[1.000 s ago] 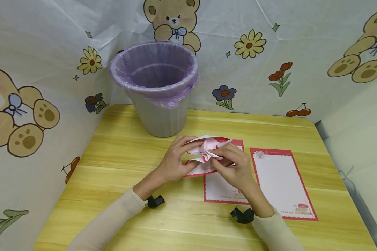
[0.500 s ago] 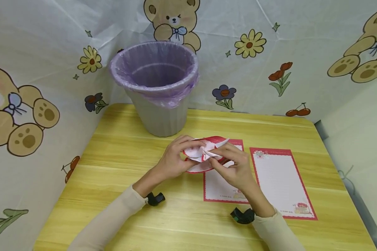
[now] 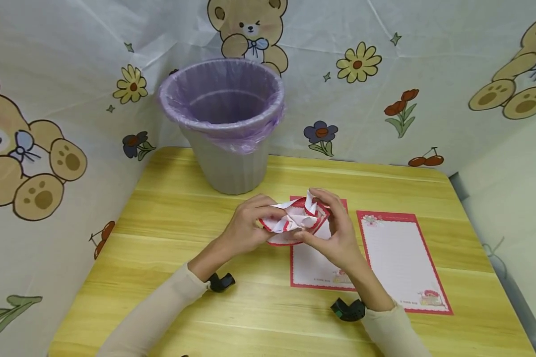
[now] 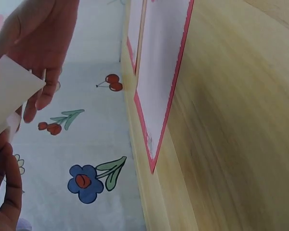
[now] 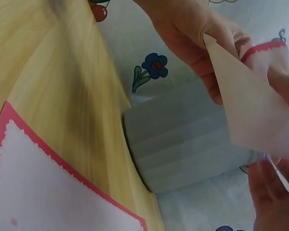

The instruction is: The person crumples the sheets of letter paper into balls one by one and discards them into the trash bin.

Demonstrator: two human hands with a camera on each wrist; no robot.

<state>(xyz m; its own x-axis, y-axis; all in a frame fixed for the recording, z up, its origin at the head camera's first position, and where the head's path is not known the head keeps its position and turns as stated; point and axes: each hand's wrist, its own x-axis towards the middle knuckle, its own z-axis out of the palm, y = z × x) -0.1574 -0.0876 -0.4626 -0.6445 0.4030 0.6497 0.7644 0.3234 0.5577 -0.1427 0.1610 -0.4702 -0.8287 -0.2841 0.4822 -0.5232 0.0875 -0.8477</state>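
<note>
A partly crumpled sheet of letter paper [image 3: 298, 222], white with a red border, is held up between the two hands over the table. My left hand [image 3: 246, 225] grips its left side, thumb below and fingers above. On the opposite side my right hand [image 3: 339, 233] pinches the paper, its fingers spread round a folded corner that sticks up. In the right wrist view a flat outer face of the sheet [image 5: 255, 103] hides part of the fingers. Beneath the hands lies a flat sheet of the same paper [image 3: 314, 267], partly covered from the head view.
Another flat red-bordered sheet [image 3: 402, 258] lies to the right. A grey bin [image 3: 232, 166] with a purple liner [image 3: 245, 141] stands at the back of the wood-grain table [image 3: 250, 317]. Behind it hangs a cloth [image 3: 295, 29] printed with bears and flowers.
My right hand has shifted its hold, opening its fingers wider and moving them up round a raised corner of the paper. The held sheet looks more gathered. My left hand stays nearly in place.
</note>
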